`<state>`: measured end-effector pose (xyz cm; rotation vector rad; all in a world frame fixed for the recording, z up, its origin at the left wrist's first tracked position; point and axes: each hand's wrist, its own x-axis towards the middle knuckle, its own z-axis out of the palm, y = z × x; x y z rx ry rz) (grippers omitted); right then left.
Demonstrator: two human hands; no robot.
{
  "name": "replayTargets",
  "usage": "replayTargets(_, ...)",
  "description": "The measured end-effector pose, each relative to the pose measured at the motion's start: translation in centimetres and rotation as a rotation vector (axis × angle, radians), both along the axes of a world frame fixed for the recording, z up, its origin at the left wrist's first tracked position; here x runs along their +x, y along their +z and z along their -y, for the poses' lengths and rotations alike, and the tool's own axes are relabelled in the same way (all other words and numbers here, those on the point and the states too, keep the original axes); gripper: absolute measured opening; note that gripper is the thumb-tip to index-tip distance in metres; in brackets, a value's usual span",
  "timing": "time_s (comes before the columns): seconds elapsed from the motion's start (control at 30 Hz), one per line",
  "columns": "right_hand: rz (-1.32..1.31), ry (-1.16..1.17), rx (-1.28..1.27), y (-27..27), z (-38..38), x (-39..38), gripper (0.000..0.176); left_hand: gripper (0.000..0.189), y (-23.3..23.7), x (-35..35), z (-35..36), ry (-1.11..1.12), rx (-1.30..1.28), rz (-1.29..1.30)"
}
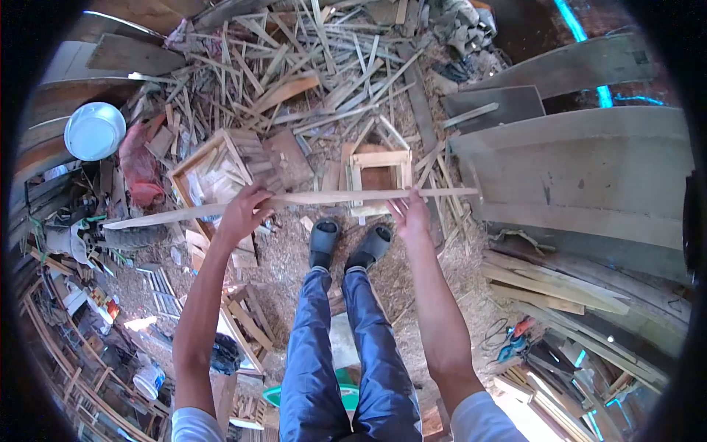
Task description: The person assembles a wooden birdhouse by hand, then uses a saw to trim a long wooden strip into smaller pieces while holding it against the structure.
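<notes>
A long, thin wooden strip (324, 197) runs across the view in front of me, above the floor. My left hand (247, 211) grips it left of its middle, with some fingers spread. My right hand (410, 212) pinches it farther right, near its right end. Beyond the strip stands a small wooden frame (381, 158) shaped like a house, partly hidden behind it. A wooden box (199, 166) holding scraps sits on the floor past my left hand. Both feet, in dark sandals, are on the floor just below the strip.
Offcuts (294, 66) are heaped at the top. A white bucket (95, 131) and red bag (140, 166) are at the left. Large boards (582, 169) lean at the right, above stacked planks (552, 283). A blue-green power tool (513, 346) lies lower right. Sawdust covers the floor.
</notes>
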<state>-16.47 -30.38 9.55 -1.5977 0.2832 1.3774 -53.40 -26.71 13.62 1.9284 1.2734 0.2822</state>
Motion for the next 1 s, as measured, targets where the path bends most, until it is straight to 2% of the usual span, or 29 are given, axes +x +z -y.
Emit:
replayTargets(0.1,0.049,0.135,-0.045,-2.9,0.6,-0.7,0.046,0.032,-2.4,-0.8,1.2,0.039,0.000,-0.119)
replayTargets(0.2,0.145,0.135,-0.083,-3.4,-0.2,-0.7,0.044,0.034,-4.3,-2.3,1.8,0.040,-0.020,-0.185)
replayTargets(0.23,0.131,0.074,-0.075,-4.9,-0.1,-0.3,0.042,0.034,-5.1,-3.2,2.3,0.051,0.048,-0.172)
replayTargets(0.3,0.123,0.060,-0.095,-5.7,-0.5,-0.2,0.043,0.037,-6.6,-4.8,2.6,0.077,-0.002,-0.226)
replayTargets(0.4,0.157,0.015,-0.143,-5.0,-1.6,-0.9,0.047,0.038,-7.1,-5.7,2.4,0.078,-0.044,-0.304)
replayTargets(0.5,0.174,-0.144,-0.041,-6.3,-1.7,0.5,0.051,0.036,-6.4,-6.1,1.9,0.014,0.033,-0.335)
replayTargets(0.57,0.267,-0.234,0.092,-6.3,-1.7,2.2,0.051,0.035,-6.4,-6.9,1.5,-0.039,-0.021,-0.368)
replayTargets(0.7,0.315,-0.104,0.041,-5.2,-1.6,4.5,0.050,0.035,-5.7,-7.4,0.4,-0.099,-0.092,-0.405)
replayTargets(0.87,0.270,0.048,0.044,-5.2,-0.4,5.7,0.040,0.036,-4.3,-3.6,0.1,-0.121,-0.008,-0.423)
replayTargets(0.93,0.237,-0.016,0.077,-5.7,-0.1,5.7,0.041,0.037,-3.6,0.1,-0.3,-0.144,0.111,-0.288)
replayTargets(1.0,0.208,-0.079,0.101,-6.0,0.4,5.9,0.042,0.037,-5.0,3.3,-0.5,-0.145,0.175,-0.223)
